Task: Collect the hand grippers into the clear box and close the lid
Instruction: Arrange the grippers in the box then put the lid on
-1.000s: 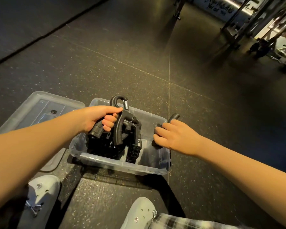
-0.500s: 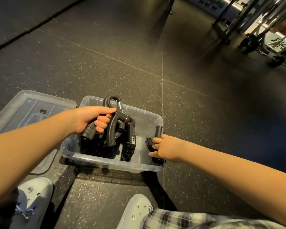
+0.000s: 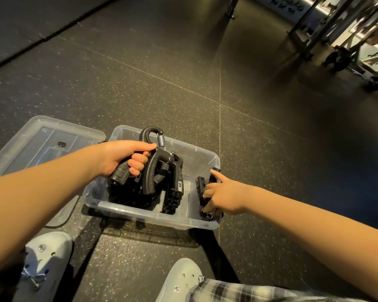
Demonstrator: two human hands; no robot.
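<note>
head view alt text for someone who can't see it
Left hand grips a gripper over the box; right hand holds a second gripper at its right end. The lid lies on the floor beside it.

We have a single view: a wide-angle camera worn on the head, facing forward and tilted steeply down. It looks from close above onto the clear box (image 3: 153,217) on the floor (image 3: 162,83), which stretches away toward the top edge.
</note>
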